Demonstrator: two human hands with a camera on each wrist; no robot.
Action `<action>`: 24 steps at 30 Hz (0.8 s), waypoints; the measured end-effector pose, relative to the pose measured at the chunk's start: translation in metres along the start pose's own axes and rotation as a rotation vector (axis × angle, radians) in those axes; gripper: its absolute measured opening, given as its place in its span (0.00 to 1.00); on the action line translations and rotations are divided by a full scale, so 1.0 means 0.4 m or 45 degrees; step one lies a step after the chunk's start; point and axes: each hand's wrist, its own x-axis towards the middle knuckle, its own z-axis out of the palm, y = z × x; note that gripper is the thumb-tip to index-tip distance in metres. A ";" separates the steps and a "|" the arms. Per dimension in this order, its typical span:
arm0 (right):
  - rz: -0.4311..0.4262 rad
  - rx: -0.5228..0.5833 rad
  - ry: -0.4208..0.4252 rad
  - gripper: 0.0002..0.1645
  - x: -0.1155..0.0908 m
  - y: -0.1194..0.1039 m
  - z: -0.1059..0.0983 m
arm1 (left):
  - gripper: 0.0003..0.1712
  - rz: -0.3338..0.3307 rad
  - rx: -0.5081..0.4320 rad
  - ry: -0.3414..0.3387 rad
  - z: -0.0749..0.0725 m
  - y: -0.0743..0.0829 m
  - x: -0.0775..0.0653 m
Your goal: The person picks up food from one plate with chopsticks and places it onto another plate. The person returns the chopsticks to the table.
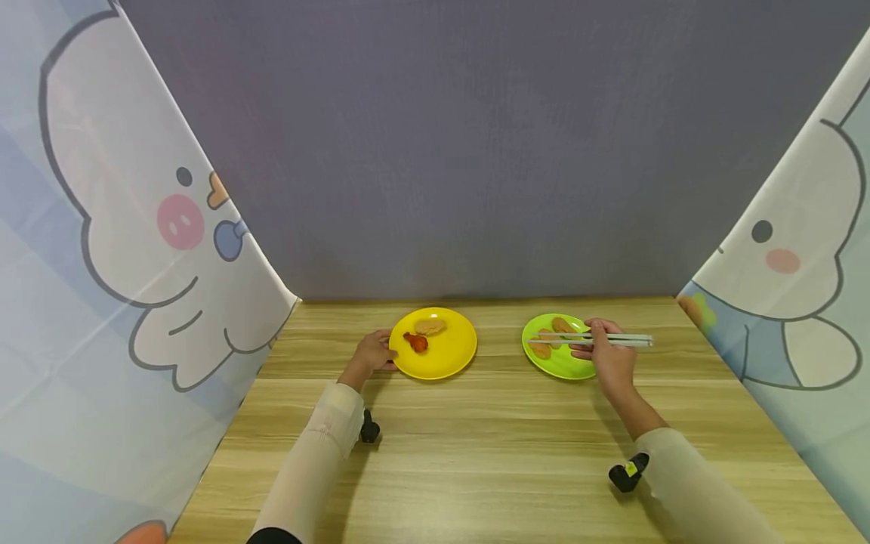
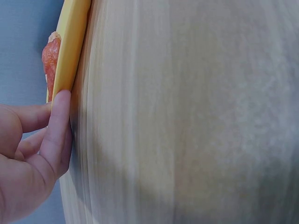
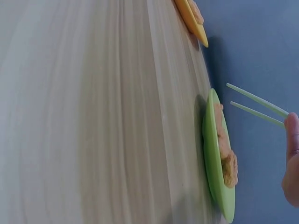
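Observation:
At the left rim of a yellow plate, my left hand pinches the edge between thumb and fingers, as the left wrist view shows. That plate bears a red-brown chicken drumstick and a tan fried nugget. My right hand grips a pair of pale chopsticks above a green plate. Several golden fried pieces lie on the green plate. In the right wrist view, the chopstick tips stand apart over the plate with no food between them.
Both plates sit toward the back of a wood-grain table, with a gap between them. A grey panel rises behind the table. Cartoon-printed cloths hang on both sides. Small black devices are worn at both wrists.

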 end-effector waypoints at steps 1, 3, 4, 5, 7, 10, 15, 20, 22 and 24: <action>0.004 -0.004 0.002 0.12 0.003 0.006 0.004 | 0.36 0.001 0.001 0.000 0.000 -0.001 0.000; 0.010 -0.025 0.001 0.12 0.009 0.016 0.014 | 0.36 0.003 0.003 -0.001 -0.001 -0.002 0.000; 0.013 -0.030 -0.002 0.12 0.010 0.020 0.020 | 0.36 0.003 0.005 -0.001 -0.001 -0.002 -0.001; 0.015 -0.032 -0.007 0.12 0.011 0.023 0.026 | 0.36 0.003 0.006 -0.001 -0.001 -0.001 -0.002; 0.013 -0.028 -0.018 0.12 0.012 0.026 0.039 | 0.36 0.004 0.010 0.001 -0.001 -0.001 -0.002; 0.005 -0.010 -0.049 0.12 0.011 0.029 0.061 | 0.36 0.007 0.015 0.002 0.000 0.000 -0.002; -0.031 0.027 -0.104 0.13 0.004 0.035 0.103 | 0.35 0.017 0.011 0.007 0.002 -0.004 0.001; -0.029 0.020 -0.132 0.13 -0.007 0.046 0.151 | 0.35 0.027 0.001 0.009 0.003 -0.003 0.001; -0.029 0.011 -0.142 0.13 -0.011 0.051 0.168 | 0.35 0.029 0.000 0.008 0.002 -0.002 -0.001; -0.034 0.004 -0.152 0.14 -0.013 0.055 0.185 | 0.35 0.026 0.000 0.005 0.001 0.000 -0.003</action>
